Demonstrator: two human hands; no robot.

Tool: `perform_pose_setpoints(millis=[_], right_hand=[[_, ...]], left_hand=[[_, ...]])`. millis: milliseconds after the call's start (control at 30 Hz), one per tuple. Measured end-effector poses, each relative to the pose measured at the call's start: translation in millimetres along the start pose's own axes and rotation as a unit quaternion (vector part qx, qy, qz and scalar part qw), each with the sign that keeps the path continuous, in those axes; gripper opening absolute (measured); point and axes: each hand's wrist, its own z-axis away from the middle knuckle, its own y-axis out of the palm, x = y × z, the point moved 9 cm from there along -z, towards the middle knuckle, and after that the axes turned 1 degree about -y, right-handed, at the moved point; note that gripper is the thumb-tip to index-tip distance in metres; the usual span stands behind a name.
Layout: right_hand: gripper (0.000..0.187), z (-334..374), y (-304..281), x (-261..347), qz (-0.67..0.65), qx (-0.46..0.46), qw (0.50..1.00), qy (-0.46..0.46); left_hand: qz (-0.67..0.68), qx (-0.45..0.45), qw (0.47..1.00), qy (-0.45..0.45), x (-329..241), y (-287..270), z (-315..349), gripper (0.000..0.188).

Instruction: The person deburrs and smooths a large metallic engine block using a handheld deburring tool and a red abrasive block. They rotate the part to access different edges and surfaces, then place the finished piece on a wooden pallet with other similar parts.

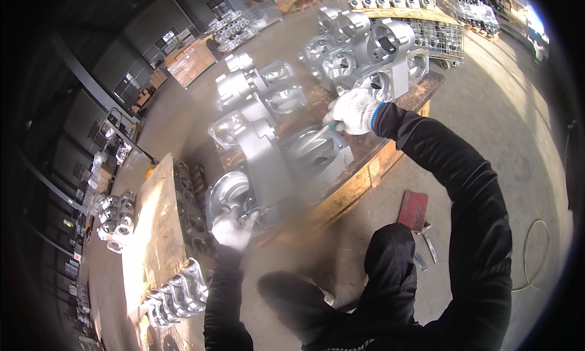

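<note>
A large silver metal casting (pixel 268 162) with round openings lies at the near end of a wooden-topped stand. My left hand (pixel 234 228), in a white knit glove, has its fingers curled at the rim of the casting's near-left opening. My right hand (pixel 354 112), gloved too, is closed above the casting's right side. From its fingers a thin tool with a greenish part (pixel 329 128) points toward the right opening; its kind is too blurred to tell. Behind lies a similar casting (pixel 253 89), and more castings (pixel 375 52) stand just beyond my right hand.
The stand's wooden edge (pixel 359 179) runs in front of me. On the floor by my knee lie a red block-shaped object (pixel 413 211) and metal pieces (pixel 430 246). To the left, another wooden board (pixel 149 229) has castings (pixel 177 295) beside it. A wire cage (pixel 439 40) stands behind.
</note>
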Motion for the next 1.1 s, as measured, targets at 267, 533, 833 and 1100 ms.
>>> perform_pose_setpoints(millis=[267,533,833,1100], right_hand=[[0.045,77.8,18.9,-23.1,-0.263,-0.025,0.908,0.324],[0.046,12.8,68.7,94.9,-0.667,-0.143,0.710,0.175],[0.045,-8.3,70.3,-41.6,-0.268,-0.245,0.849,0.383],[0.059,-22.5,170.9,-55.9,-0.213,0.085,0.900,0.371]], left_hand=[[0.152,-0.099,0.982,0.056,-19.5,-36.8,-35.5,0.042],[0.712,0.062,0.699,0.033,-120.0,29.1,-152.0,0.041],[0.263,0.069,0.962,0.031,-120.9,-13.7,-192.3,0.044],[0.026,0.278,0.956,0.086,-137.7,87.3,-182.3,0.039]])
